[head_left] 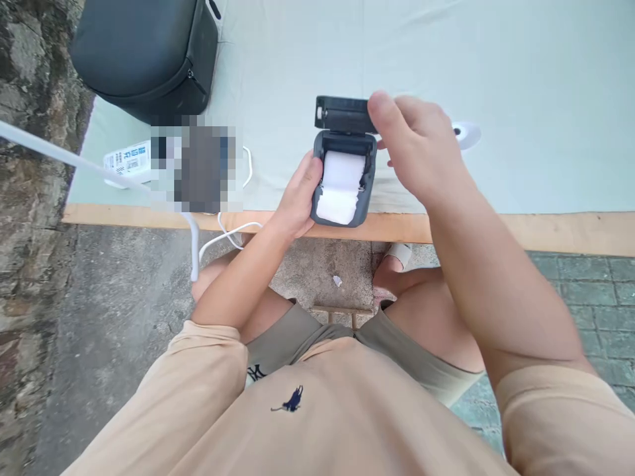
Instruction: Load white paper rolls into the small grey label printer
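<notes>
Your left hand (pixel 297 198) wraps closed around the side of the small printer (pixel 342 182) at the table edge (pixel 496 228); your right hand (pixel 417 145) pinches its raised lid (pixel 342 114) between thumb and fingers. Keep the paper roll (pixel 340 185), just inside your left fingertips, seated squarely, and steady the body while you swing the lid.

Both bare forearms reach forward from short beige sleeves. The left hand (pixel 297 198) is curled, thumb uppermost and palm turned inward, its fingers hidden from view. The right hand (pixel 421 149) is raised higher and farther forward, back toward the camera, thumb stretched leftward and the other fingers bent down.
</notes>
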Demonstrator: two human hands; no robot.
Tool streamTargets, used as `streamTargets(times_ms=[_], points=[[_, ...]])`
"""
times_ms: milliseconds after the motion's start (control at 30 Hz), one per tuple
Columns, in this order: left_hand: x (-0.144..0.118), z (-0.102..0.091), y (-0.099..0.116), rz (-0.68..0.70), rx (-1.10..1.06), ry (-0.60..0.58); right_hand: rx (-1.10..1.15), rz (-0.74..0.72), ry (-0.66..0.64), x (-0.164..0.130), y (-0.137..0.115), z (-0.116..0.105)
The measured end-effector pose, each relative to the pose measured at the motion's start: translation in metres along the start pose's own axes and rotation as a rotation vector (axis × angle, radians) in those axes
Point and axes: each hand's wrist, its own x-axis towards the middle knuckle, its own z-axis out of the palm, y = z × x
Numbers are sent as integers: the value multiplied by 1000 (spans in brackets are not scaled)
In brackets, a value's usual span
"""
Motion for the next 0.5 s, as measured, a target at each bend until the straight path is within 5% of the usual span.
streamTargets(times_ms=[133,333,500], points=[[4,1,-1,2,57,28,-91,-119,241,-1,-11,-9],[7,4,-2,-13,90,137,-292,-355,-105,-5,-4,-8],[7,5,-4,26,128,95,-385,-360,-167,11,28,6]])
